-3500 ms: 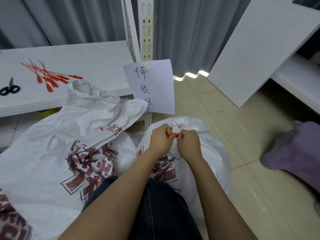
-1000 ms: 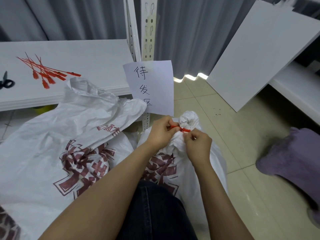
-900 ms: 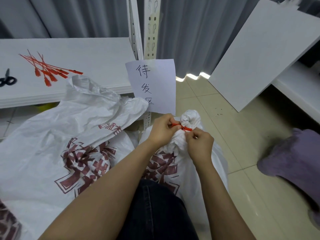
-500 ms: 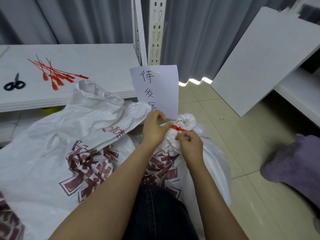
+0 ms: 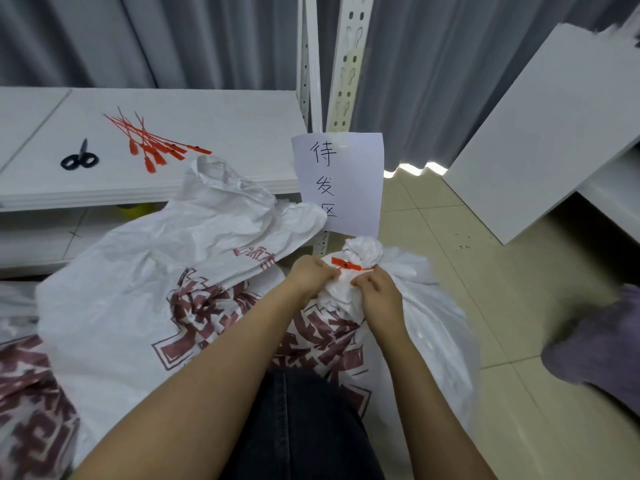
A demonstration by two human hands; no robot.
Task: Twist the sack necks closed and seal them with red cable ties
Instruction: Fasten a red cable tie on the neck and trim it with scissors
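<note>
Centre of the frame: the sack neck (image 5: 362, 273) is gathered into a tight twist, and a red cable tie (image 5: 350, 266) is looped round it, just under the crumpled tuft at the top. The left hand (image 5: 310, 277) is curled into the fabric on the left of the twist, right beside the tie's head. The right hand (image 5: 379, 289) is curled round the bunched cloth on the right, just below the band. Both are closed on fabric, neither is spread. Whether the tie is drawn fully tight cannot be told.

The tied sack (image 5: 422, 327) bulges out below the hands, lower centre, on the tiled floor. Its skin looks thin, crinkly and rather slick, so a twist like this would probably spring loose if released before the band bites. Hold is best taken low on the neck, just beneath the band, with the cloth bunched in a fist. The tie itself is judged light and springy; it is best pinched close to its head and pulled straight. The sack's weight cannot be judged.

Left of centre, a second sack (image 5: 156, 271) lies with its mouth open and untwisted. Spare ties (image 5: 149, 143) are fanned on the white shelf (image 5: 235, 126) at upper left, with scissors (image 5: 79, 159) beside them.
</note>
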